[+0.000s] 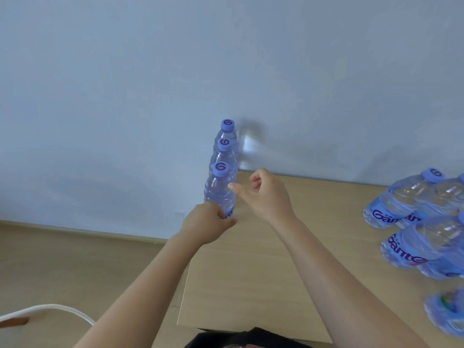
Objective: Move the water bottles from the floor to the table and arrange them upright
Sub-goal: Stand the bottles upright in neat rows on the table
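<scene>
**Three bottles lined up at the bench's left edge, one of them in hand**

The left hand (pixel 208 223) is wrapped around the lower body of the nearest bottle (pixel 220 190), its fingers curled over the label band. That bottle stands upright at the far left edge of the light wooden bench (pixel 251 272), its blue cap on top.

Directly behind it, in a line running away toward the wall (pixel 125 84), stand a second bottle (pixel 224 153) and a third bottle (pixel 227 133), both upright and capped. The three overlap in the view, so whether they touch one another cannot be told.

The right hand (pixel 263 194) hovers just to the right of the held bottle, with nothing in it. Its fingers are curled loosely inward and the thumb sticks out to the left, its tip very near the bottle's shoulder; contact cannot be confirmed.

At the right side of the bench a cluster of bottles (pixel 414 214) stands well apart from the row of three. They look tilted by the wide lens and are partly blurred, with purple lettering on their labels. More of them run off the right edge of the view.

The floor (pixel 62 259) lies to the left of the bench, and a white curved edge (pixel 50 310) shows at the lower left corner.
</scene>
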